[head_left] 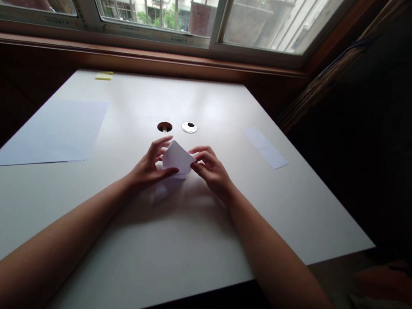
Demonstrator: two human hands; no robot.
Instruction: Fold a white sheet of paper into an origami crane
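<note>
A folded piece of white paper is held between my two hands, just over the middle of the white table. My left hand grips its left side, with the thumb along the lower edge and the fingers behind. At the right corner, my right hand pinches the paper between thumb and fingers. A lower flap of the paper hangs or rests below the thumb, close to the tabletop. The fingertips behind the sheet are partly hidden.
On the white table, larger white sheets lie at left and a paper strip at right. Yellow-edged sticky notes sit near the back edge. Beyond my hands are a round cable hole and its cover.
</note>
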